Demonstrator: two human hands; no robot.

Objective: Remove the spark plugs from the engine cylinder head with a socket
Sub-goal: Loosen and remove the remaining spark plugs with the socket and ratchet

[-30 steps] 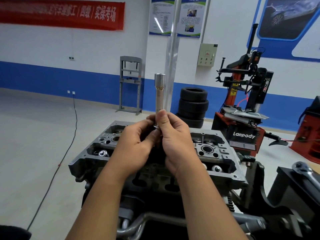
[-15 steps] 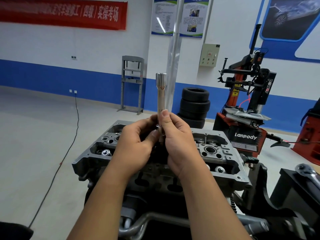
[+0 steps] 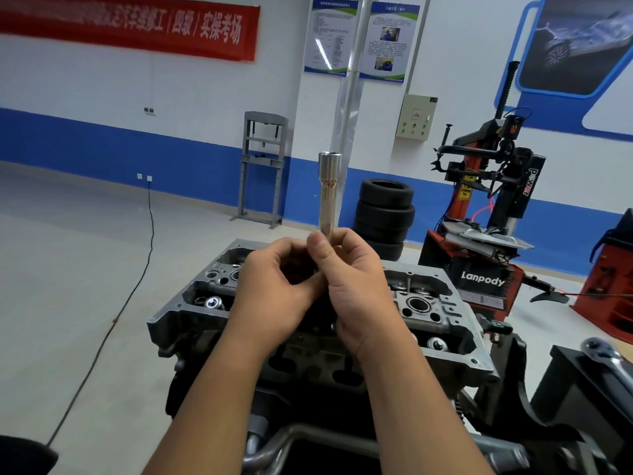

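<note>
Both my hands held the long silver spark plug socket [image 3: 327, 193] upright over the grey cast-metal cylinder head [image 3: 442, 313].

At nine o'clock of the socket, my left hand [image 3: 274, 296] curled at its lower end, though what those fingers pinched was hidden; my right hand [image 3: 356, 282] gripped the shaft. I judged the socket should stay vertical and be lifted straight. At three o'clock stood stacked black tyres [image 3: 383, 214] and a red-and-black tyre changer [image 3: 486, 234], well apart, blocking nothing.

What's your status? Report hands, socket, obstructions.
Left hand and right hand both gripping the long socket, upright above the cylinder head. Spark plug not visible. Nothing in the way.
</note>
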